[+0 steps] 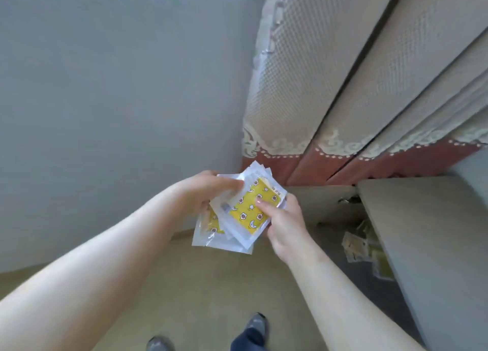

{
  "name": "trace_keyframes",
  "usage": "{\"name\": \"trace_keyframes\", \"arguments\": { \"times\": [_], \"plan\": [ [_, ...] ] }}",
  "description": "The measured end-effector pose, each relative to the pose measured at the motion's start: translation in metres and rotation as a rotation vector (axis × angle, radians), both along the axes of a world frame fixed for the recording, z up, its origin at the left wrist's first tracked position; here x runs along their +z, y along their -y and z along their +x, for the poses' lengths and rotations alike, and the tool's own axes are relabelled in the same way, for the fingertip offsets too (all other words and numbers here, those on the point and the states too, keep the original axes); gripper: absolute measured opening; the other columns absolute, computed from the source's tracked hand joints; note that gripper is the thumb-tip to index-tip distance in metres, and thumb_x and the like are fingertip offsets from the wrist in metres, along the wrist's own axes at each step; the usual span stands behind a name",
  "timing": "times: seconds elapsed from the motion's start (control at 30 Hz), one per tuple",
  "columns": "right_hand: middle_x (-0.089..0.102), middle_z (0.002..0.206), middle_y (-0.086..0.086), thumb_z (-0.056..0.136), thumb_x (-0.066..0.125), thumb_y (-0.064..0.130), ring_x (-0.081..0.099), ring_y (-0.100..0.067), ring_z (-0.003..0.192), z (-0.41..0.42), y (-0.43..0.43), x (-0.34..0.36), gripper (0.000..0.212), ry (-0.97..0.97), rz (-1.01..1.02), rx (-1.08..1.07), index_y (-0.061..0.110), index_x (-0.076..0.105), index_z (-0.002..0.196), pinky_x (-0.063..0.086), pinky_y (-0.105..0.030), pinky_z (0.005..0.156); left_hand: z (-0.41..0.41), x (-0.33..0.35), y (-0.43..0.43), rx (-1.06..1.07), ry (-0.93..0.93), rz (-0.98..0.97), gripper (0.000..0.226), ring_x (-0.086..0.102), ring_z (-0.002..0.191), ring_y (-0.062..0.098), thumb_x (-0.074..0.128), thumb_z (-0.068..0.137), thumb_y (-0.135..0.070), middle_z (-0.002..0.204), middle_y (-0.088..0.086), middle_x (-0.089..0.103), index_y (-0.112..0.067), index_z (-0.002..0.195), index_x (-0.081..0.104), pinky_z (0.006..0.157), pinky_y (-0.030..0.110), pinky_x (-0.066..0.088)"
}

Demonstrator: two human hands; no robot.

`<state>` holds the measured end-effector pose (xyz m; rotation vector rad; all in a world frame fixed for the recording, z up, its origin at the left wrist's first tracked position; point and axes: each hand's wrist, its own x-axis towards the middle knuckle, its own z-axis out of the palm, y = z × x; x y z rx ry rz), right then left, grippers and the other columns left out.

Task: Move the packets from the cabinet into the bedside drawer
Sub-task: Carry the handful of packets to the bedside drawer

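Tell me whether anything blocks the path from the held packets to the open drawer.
Nothing visible does. The left hand and right hand grip the packets just left of the open drawer, with bare space between. Other packets already lie inside it.

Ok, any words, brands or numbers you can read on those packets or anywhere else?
Nothing is legible.
Top yellow packet of the held stack, small print at its upper edge: too blurred.
Packet beneath it, dark printed patch: too blurred.
Loose packets at lower right: too small, blurred.
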<state>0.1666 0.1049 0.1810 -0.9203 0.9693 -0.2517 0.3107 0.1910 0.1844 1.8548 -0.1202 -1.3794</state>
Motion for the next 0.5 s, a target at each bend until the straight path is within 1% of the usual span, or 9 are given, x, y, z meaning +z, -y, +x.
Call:
{"name": "trace_keyframes", "arguments": {
  "times": [0.03, 0.1, 0.17, 0.23, 0.27, 0.33, 0.4, 0.43, 0.5],
  "plan": [
    [0.067, 0.094, -0.007, 0.084, 0.061, -0.007, 0.066, -0.021, 0.081, 0.012, -0.013, 0.012, 0.029, 0.020, -0.022, 0.034, 0.011, 0.051, 0.104, 0.053, -0.044, 0.081, 0.010, 0.014, -0.019, 0.007, 0.023, 0.002, 0.041, 0.070, 0.086, 0.029, 0.074, 0.074, -0.038, 0.097, 0.007, 0.074, -0.014, 0.106, 0.065, 0.087, 0.048, 0.054],
    [0.066, 0.097, -0.005, 0.084, 0.061, -0.007, 0.066, -0.022, 0.086, 0.034, -0.043, 0.032, 0.031, 0.057, -0.053, 0.086, 0.014, 0.050, 0.105, 0.053, -0.046, 0.085, 0.026, 0.041, -0.063, 0.030, 0.052, -0.017, 0.037, 0.070, 0.082, 0.025, 0.070, 0.079, -0.040, 0.097, 0.003, 0.074, -0.017, 0.107, 0.064, 0.088, 0.044, 0.054],
    [0.065, 0.101, -0.007, 0.084, 0.061, -0.008, 0.065, -0.024, 0.090, 0.059, -0.080, 0.048, 0.035, 0.098, -0.060, 0.114, 0.011, 0.048, 0.111, 0.053, -0.045, 0.085, 0.040, 0.064, -0.117, 0.090, 0.063, -0.055, 0.032, 0.071, 0.083, 0.020, 0.067, 0.084, -0.039, 0.097, 0.001, 0.074, -0.019, 0.109, 0.063, 0.083, 0.037, 0.056],
    [0.063, 0.103, -0.009, 0.084, 0.059, -0.010, 0.064, -0.024, 0.088, 0.086, -0.126, 0.066, 0.037, 0.148, -0.026, 0.124, 0.010, 0.046, 0.113, 0.053, -0.043, 0.082, 0.055, 0.085, -0.182, 0.185, 0.058, -0.140, 0.027, 0.071, 0.081, 0.019, 0.063, 0.088, -0.035, 0.095, 0.001, 0.075, -0.019, 0.110, 0.061, 0.074, 0.034, 0.057],
    [0.063, 0.102, -0.008, 0.085, 0.059, -0.010, 0.064, -0.023, 0.086, 0.100, -0.151, 0.077, 0.037, 0.177, -0.007, 0.129, 0.010, 0.045, 0.112, 0.053, -0.042, 0.081, 0.061, 0.095, -0.214, 0.260, 0.063, -0.190, 0.024, 0.071, 0.079, 0.019, 0.062, 0.089, -0.032, 0.093, 0.001, 0.075, -0.018, 0.109, 0.061, 0.070, 0.033, 0.057],
    [0.064, 0.099, -0.007, 0.085, 0.059, -0.010, 0.065, -0.022, 0.083, 0.125, -0.199, 0.098, 0.035, 0.240, 0.031, 0.151, 0.013, 0.046, 0.108, 0.053, -0.042, 0.080, 0.069, 0.114, -0.275, 0.474, 0.069, -0.314, 0.021, 0.071, 0.074, 0.017, 0.060, 0.090, -0.025, 0.088, 0.002, 0.074, -0.017, 0.110, 0.061, 0.062, 0.029, 0.057],
    [0.065, 0.100, -0.006, 0.085, 0.060, -0.009, 0.066, -0.023, 0.085, 0.147, -0.248, 0.120, 0.034, 0.294, 0.055, 0.179, 0.015, 0.047, 0.106, 0.053, -0.041, 0.078, 0.072, 0.130, -0.332, 0.689, 0.049, -0.480, 0.028, 0.069, 0.070, 0.015, 0.059, 0.089, -0.024, 0.088, 0.003, 0.072, -0.014, 0.115, 0.060, 0.056, 0.024, 0.055],
    [0.065, 0.101, -0.006, 0.085, 0.061, -0.008, 0.066, -0.023, 0.085, 0.157, -0.274, 0.130, 0.034, 0.321, 0.064, 0.201, 0.015, 0.047, 0.107, 0.054, -0.040, 0.077, 0.073, 0.135, -0.359, 0.784, 0.042, -0.579, 0.034, 0.068, 0.073, 0.016, 0.062, 0.086, -0.023, 0.091, 0.004, 0.070, -0.014, 0.119, 0.059, 0.058, 0.024, 0.055],
    [0.066, 0.100, -0.005, 0.085, 0.061, -0.006, 0.068, -0.022, 0.084, 0.176, -0.326, 0.148, 0.035, 0.372, 0.076, 0.278, 0.013, 0.048, 0.112, 0.056, -0.039, 0.077, 0.072, 0.146, -0.407, 0.984, 0.062, -0.762, 0.041, 0.065, 0.080, 0.017, 0.065, 0.083, -0.017, 0.097, 0.003, 0.067, -0.014, 0.122, 0.055, 0.068, 0.027, 0.055]
  ]
}}
